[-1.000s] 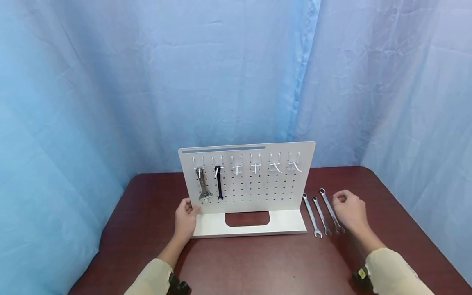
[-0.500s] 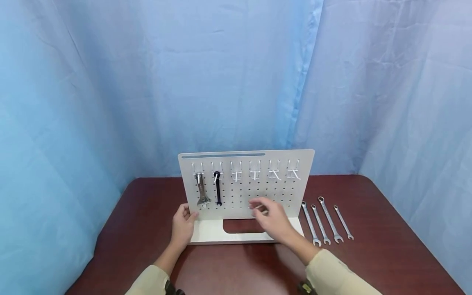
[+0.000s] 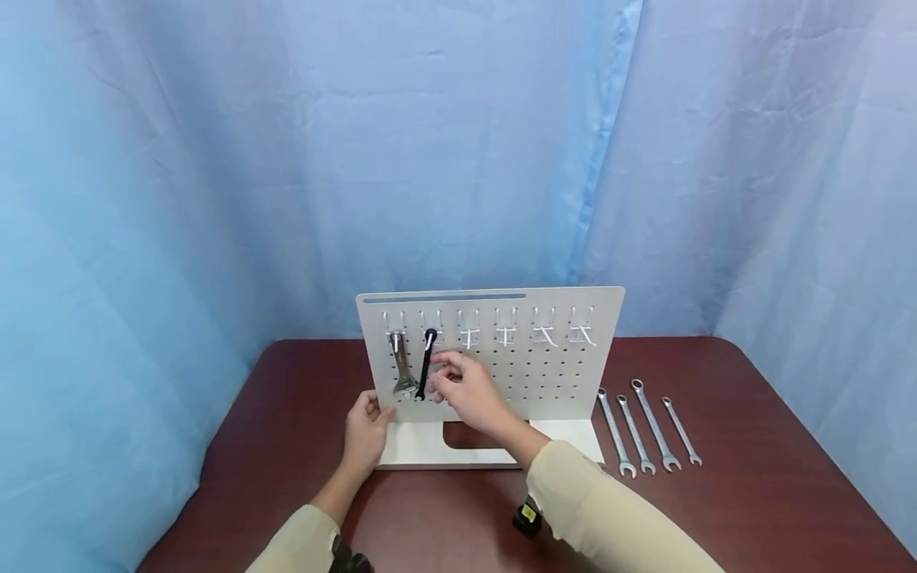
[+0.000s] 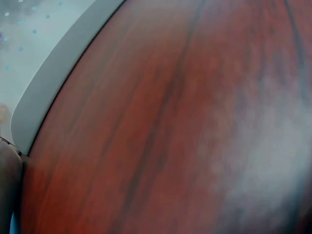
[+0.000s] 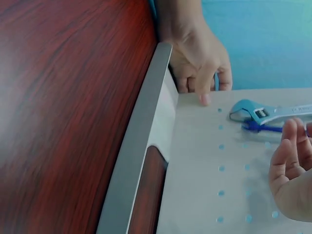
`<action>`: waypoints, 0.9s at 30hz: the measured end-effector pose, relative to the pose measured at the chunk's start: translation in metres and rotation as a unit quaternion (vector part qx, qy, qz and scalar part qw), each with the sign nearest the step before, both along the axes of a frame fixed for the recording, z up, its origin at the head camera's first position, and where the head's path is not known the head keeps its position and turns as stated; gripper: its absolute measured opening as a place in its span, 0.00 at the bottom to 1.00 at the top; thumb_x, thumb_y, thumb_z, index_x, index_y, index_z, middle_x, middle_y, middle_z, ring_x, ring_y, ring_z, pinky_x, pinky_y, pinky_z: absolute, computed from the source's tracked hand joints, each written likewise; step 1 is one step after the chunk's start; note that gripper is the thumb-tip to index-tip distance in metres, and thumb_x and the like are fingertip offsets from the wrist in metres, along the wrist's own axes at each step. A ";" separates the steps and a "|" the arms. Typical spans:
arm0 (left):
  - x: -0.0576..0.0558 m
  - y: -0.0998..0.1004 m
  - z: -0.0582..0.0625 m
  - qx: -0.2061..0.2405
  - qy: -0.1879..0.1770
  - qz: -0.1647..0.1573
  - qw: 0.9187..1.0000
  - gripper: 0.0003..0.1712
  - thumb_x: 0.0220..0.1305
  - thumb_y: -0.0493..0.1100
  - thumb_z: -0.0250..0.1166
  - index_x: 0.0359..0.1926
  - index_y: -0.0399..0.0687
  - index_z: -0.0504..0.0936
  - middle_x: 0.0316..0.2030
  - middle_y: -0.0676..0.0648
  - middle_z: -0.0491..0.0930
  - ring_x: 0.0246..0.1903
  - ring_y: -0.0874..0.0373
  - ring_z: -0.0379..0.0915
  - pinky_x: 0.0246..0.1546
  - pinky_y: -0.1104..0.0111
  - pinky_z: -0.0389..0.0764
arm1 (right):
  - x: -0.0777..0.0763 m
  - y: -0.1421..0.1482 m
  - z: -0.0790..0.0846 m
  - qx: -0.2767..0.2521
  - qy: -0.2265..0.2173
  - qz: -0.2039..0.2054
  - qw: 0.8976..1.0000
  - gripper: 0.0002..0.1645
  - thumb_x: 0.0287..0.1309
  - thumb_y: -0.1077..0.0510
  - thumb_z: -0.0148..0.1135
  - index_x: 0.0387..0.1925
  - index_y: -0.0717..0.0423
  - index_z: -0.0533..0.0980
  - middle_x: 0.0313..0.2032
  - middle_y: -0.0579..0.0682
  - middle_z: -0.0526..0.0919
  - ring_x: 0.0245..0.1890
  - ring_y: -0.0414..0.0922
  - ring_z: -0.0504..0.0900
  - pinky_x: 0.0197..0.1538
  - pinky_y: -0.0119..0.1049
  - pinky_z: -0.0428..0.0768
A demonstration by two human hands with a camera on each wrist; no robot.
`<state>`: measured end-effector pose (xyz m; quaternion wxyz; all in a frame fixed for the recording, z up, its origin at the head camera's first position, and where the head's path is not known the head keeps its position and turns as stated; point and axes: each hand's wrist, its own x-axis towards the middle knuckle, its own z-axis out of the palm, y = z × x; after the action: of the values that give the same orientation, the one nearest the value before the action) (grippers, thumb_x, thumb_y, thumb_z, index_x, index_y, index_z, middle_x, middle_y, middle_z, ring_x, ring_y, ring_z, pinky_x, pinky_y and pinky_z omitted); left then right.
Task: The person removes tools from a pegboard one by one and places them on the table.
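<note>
My left hand (image 3: 367, 434) grips the lower left edge of a white pegboard (image 3: 605, 318), thumb in front and the other fingers behind. On the board's leftmost hook hangs a silver adjustable wrench (image 3: 403, 362). Beside it a black combination wrench (image 3: 426, 366) hangs from the second hook, its lower end tilted left. My right hand (image 3: 473, 394) is at that wrench's right side, fingers partly bent and fingertips right at its shaft. The right wrist view shows those fingers overlapping the wrench, which looks blue there (image 5: 265, 128). Little of the left hand (image 4: 9, 178) shows in the left wrist view.
Several white hooks (image 3: 505, 334) to the right bear no tools. Right of the board, silver combination wrenches (image 3: 653, 422) lie in a row on the dark red table (image 3: 444, 517). Blue curtains (image 3: 458, 159) surround the table. The board's base (image 3: 562, 434) has a cutout.
My right hand has moved left from the silver wrenches across the board to the black wrench, whose lower end has swung left. The left hand keeps its hold on the board.
</note>
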<state>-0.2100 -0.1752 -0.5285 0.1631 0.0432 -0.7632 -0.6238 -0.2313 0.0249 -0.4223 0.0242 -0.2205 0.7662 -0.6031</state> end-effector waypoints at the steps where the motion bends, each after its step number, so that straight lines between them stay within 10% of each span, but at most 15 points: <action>1: -0.001 0.000 0.000 -0.001 0.002 -0.003 1.000 0.13 0.66 0.26 0.63 0.51 0.30 0.76 0.47 0.31 0.82 0.53 0.41 0.78 0.51 0.65 0.83 | -0.001 -0.003 0.000 -0.002 -0.003 -0.002 1.000 0.14 0.67 0.65 0.60 0.52 0.67 0.77 0.28 0.51 0.85 0.25 0.45 0.83 0.28 0.29 0.78; 8: 0.003 0.008 0.014 -0.006 -0.001 -0.006 1.000 0.11 0.66 0.25 0.62 0.49 0.29 0.76 0.44 0.32 0.82 0.51 0.42 0.79 0.50 0.63 0.83 | 0.003 -0.016 0.003 -0.009 0.030 -0.032 0.999 0.05 0.66 0.63 0.61 0.37 0.63 0.78 0.20 0.45 0.78 0.20 0.40 0.75 0.27 0.30 0.75; 27: -0.002 0.001 -0.002 -0.020 -0.005 0.008 1.000 0.11 0.65 0.26 0.63 0.48 0.31 0.76 0.45 0.33 0.82 0.52 0.42 0.79 0.53 0.59 0.82 | 0.039 -0.003 0.007 0.014 0.125 -0.045 0.991 0.05 0.62 0.65 0.60 0.31 0.57 0.80 0.26 0.43 0.78 0.28 0.38 0.75 0.32 0.31 0.76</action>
<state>-0.2117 -0.1740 -0.5300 0.1644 0.0491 -0.7759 -0.6071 -0.1925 0.0224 -0.4154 -0.0958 -0.2595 0.7804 -0.5608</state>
